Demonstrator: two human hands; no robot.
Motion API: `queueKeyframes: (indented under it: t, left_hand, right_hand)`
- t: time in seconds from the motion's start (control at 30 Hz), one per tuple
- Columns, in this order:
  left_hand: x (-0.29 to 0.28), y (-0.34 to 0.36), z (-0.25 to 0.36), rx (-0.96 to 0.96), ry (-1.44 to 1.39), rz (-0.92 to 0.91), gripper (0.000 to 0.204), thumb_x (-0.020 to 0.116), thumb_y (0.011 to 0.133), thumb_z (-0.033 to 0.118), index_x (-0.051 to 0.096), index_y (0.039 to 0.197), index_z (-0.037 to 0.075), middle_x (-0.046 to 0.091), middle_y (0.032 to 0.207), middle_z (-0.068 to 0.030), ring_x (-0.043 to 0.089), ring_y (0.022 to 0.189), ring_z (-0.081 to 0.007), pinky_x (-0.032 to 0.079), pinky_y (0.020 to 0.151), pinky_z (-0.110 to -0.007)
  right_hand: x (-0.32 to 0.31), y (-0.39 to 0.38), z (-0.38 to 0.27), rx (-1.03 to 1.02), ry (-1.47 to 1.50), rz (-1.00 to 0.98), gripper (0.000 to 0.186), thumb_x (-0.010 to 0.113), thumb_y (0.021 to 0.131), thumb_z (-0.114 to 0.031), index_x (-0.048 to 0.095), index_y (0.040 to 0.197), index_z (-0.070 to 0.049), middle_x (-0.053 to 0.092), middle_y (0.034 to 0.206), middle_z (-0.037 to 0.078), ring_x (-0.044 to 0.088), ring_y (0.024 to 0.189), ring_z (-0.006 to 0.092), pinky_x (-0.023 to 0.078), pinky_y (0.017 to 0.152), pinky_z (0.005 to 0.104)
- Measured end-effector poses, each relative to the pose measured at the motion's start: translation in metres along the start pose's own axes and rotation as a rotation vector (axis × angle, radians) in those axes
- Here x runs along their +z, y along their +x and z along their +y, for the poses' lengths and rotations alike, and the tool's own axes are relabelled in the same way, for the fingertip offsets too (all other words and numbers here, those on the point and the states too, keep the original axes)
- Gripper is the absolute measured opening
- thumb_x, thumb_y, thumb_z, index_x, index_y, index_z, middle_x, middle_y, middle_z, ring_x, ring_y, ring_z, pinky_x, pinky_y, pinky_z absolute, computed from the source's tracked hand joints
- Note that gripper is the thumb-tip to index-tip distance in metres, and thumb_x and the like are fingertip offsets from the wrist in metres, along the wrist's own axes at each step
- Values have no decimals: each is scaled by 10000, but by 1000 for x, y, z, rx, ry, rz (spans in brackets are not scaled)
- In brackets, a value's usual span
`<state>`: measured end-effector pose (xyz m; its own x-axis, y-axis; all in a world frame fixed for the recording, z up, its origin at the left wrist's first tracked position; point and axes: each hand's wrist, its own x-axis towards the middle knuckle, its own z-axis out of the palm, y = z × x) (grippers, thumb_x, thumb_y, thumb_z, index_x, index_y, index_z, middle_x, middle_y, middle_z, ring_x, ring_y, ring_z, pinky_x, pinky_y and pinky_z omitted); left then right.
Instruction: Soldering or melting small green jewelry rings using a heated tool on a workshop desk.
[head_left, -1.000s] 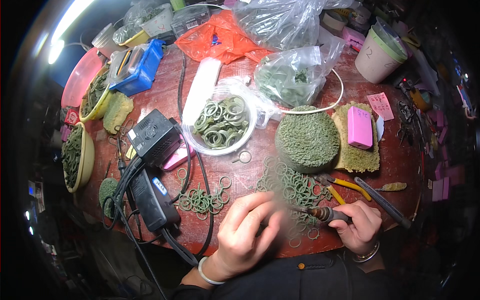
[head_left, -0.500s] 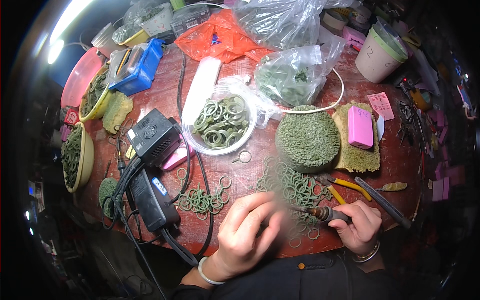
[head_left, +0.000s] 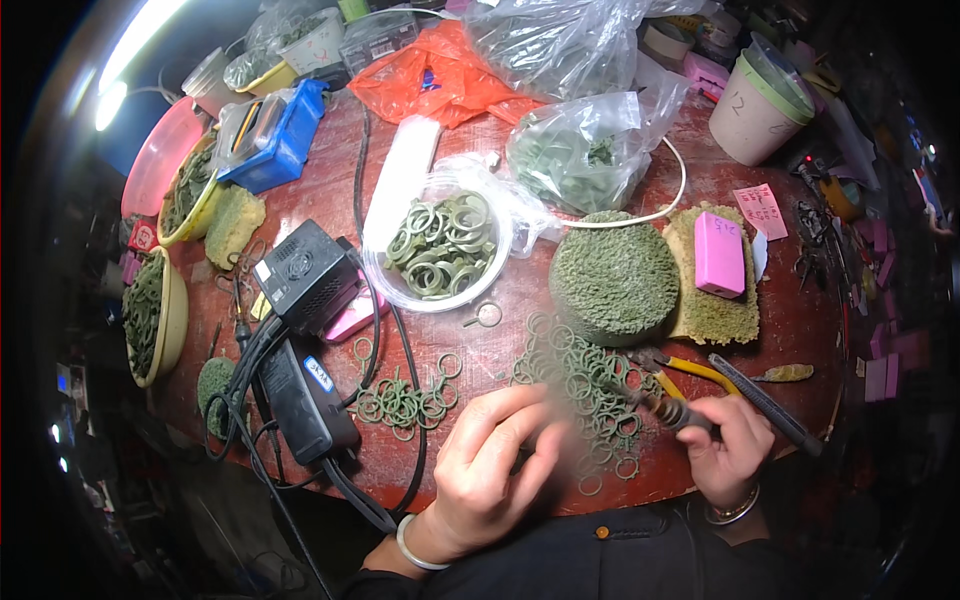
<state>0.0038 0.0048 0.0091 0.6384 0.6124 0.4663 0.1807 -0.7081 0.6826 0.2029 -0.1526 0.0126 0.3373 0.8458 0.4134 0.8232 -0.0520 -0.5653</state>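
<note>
My right hand grips a tool like a soldering iron, with a dark grey handle and a brownish collar. Its thin front end points up and left over a heap of green wax-like rings and is blurred. My left hand is closed, thumb and fingers curled together at the left edge of that heap. What its fingertips hold, if anything, is hidden by the hand and a hazy smear in the picture. Left of that hand lies a smaller pile of similar green rings.
Behind the heap stand a green textured round block and a round clear tub of thicker rings. Yellow-handled pliers and a dark file-like bar lie right. Black power boxes with cables stand left.
My right hand has drawn slightly right, and the tool's front end has swung up and away from my left hand. The left hand looks the same.
</note>
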Motion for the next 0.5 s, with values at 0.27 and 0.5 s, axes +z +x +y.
queueKeyframes:
  t: [0.27, 0.5]
  left_hand:
    - [0, 0, 0, 0, 4, -4, 249, 815, 761, -31, 699, 982, -39, 700, 1062, -176, 697, 946, -298, 575, 801, -359]
    - [0, 0, 1, -1, 9, -4, 256, 813, 761, -34, 699, 990, -43, 698, 1060, -176, 696, 941, -294, 574, 799, -359]
  right_hand:
    - [3, -1, 5, 209, -105, 176, 178, 760, 895, -114, 644, 941, 13, 631, 771, 130, 620, 637, 286, 471, 579, 352]
    - [5, -1, 5, 235, -93, 175, 165, 764, 885, -93, 647, 929, 14, 640, 775, 127, 630, 648, 278, 476, 582, 348]
